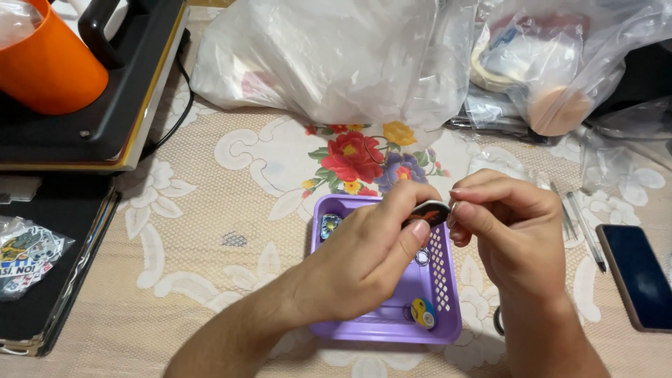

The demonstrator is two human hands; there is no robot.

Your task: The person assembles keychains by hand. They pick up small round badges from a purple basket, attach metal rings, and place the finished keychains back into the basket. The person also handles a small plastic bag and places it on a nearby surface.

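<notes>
Floral tablecloth (231,182), beige lace pattern with a red and purple flower print near centre frame, covers the work surface.

Left hand (364,259), centre frame: thumb and fingers closed on a small round dark disc with an orange mark (428,212), held edge-up just above the purple basket (441,280). Judged: disc is held at its rim so that its edge stays free for the other hand.

Right hand (507,227), right of centre: fingertips pinched shut against the disc's right edge, with what looks like a thin metal ring (453,210) between them. Cannot tell whether the ring is already attached to the disc. Both hands meet directly over the basket, so a dropped piece would likely land inside it.

Basket contents: one round piece with a blue and yellow design (423,313) at the lower right corner, one bluish piece (330,225) at the upper left corner, one loose metal ring (422,257) near the middle.

Surroundings:
- Orange mug (49,63), upper left, resting on a black press machine (119,105).
- White plastic bag (329,56), top centre.
- Clear bags of supplies (553,63), upper right.
- Packet of stickers (28,255), left edge.
- Dark phone (637,276), lower right, lying flat, with pens (584,231) just beside it.
</notes>
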